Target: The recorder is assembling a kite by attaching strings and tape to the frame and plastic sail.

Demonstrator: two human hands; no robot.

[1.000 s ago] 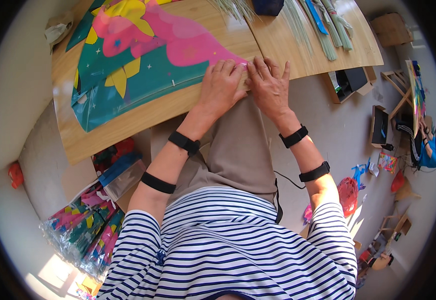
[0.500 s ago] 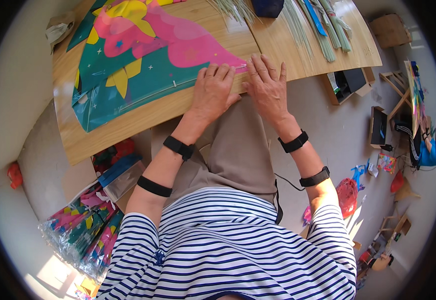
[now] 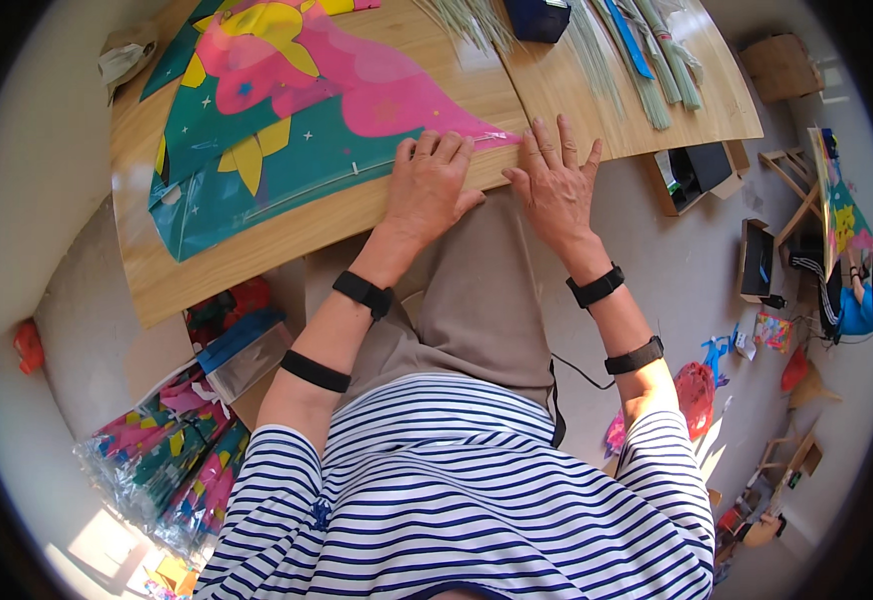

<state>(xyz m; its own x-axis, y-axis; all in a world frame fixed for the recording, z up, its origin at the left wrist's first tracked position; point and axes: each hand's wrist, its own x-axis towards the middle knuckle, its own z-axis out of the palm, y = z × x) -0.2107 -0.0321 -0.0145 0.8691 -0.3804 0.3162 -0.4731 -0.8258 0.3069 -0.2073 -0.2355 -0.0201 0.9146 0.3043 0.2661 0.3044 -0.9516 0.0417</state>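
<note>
The fingers of my right hand (image 3: 559, 198) have shifted rightward and fanned apart, resting flat by the pink tip (image 3: 469, 127) of the sheet, more of which now shows between my hands. My left hand's (image 3: 423, 190) fingers lie bent, side by side, over the sheet's near edge, thumb away, pinching nothing I can see. I'd judge that edge is now smoothed rather than gripped. The teal-and-pink sheet (image 3: 322, 140) lies on the bench (image 3: 277, 245), mostly to my left; bundled sticks (image 3: 669, 60) lie beyond, to the right.
</note>
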